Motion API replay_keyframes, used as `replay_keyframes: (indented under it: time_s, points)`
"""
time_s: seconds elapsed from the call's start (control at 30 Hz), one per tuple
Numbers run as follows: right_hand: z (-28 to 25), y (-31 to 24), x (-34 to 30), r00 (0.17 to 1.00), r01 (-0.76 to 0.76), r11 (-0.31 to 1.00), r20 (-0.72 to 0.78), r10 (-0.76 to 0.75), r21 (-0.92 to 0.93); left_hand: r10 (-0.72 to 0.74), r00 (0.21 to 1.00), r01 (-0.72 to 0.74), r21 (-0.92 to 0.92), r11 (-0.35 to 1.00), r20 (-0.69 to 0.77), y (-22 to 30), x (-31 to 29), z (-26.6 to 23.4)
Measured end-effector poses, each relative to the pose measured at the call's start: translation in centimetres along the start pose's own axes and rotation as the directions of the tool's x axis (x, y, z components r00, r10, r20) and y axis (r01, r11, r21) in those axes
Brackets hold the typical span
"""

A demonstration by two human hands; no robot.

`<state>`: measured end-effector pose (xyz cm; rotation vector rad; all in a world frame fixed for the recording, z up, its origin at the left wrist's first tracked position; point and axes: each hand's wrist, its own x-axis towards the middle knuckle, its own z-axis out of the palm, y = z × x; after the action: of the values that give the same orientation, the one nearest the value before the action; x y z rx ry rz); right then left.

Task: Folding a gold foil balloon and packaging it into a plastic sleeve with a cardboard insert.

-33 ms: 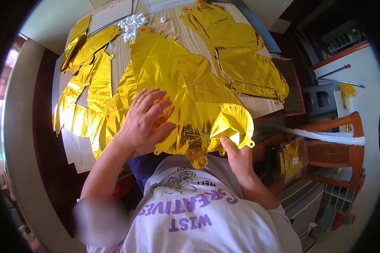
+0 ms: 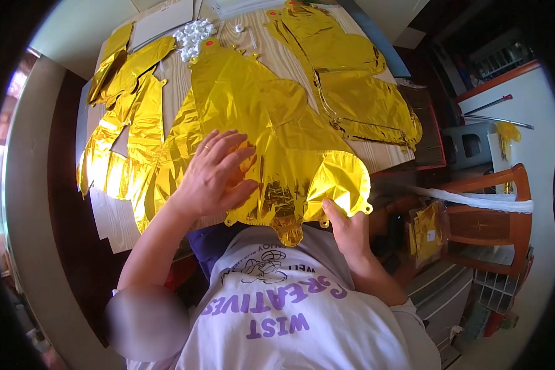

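A flat, gold foil balloon [image 2: 271,132] with small tabs along its edge lies across the table, its near edge hanging toward my shirt. My left hand [image 2: 214,169] is over its left part, palm down with fingers apart, and a ring shows on one finger; whether the palm touches the foil I cannot tell. At the near right corner, my right hand [image 2: 348,229] pinches the balloon's rim, thumb on top and the other fingers hidden beneath. The foil is creased and shiny beside that thumb.
More gold foil balloons lie at the left [image 2: 145,117] and far right [image 2: 351,80] of the wooden table [image 2: 382,155]. Small white pieces [image 2: 193,38] are heaped at the back. A brown chair [image 2: 484,225] with a white strip across it stands right, near a grey stool [image 2: 465,145].
The foil lobe beside my right thumb looks a little smoother and less dented. My left hand has shifted very slightly; the right keeps its pinch.
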<state>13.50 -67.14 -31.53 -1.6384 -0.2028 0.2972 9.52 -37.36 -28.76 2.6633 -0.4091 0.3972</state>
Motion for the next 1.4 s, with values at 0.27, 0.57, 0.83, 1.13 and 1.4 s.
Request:
replay_keyframes:
  time_s: [0.27, 0.57, 0.83, 1.13, 1.4]
  points:
    - [0.6, -1.4, 0.3, 0.994, 0.090, 0.996, -0.061, -0.092, -0.026, 0.025, 0.999, -0.024, -0.071, 0.997, 0.023, -0.2, 0.4, 1.4]
    - [5.6, -3.6, -0.2, 0.713, 0.664, 0.469, 0.307, -0.630, -0.582, 0.021, 1.000, -0.020, -0.069, 0.997, 0.019, -0.7, 0.0, 1.9]
    - [4.3, -4.9, 1.0, 0.561, 0.784, 0.575, 0.666, -0.492, -0.236, -0.008, 0.996, 0.012, -0.035, 0.999, 0.090, -1.4, -0.8, 2.0]
    - [1.4, -0.7, 6.1, 0.545, 0.838, 0.240, 0.720, -0.430, -0.491, 0.005, 0.997, 0.000, -0.069, 0.998, 0.081, -1.5, -0.7, 2.1]
    - [1.7, -0.9, 6.3, 0.522, 0.853, 0.222, 0.755, -0.397, -0.473, -0.017, 0.997, 0.023, -0.080, 0.997, 0.073, -0.8, -0.5, 1.4]
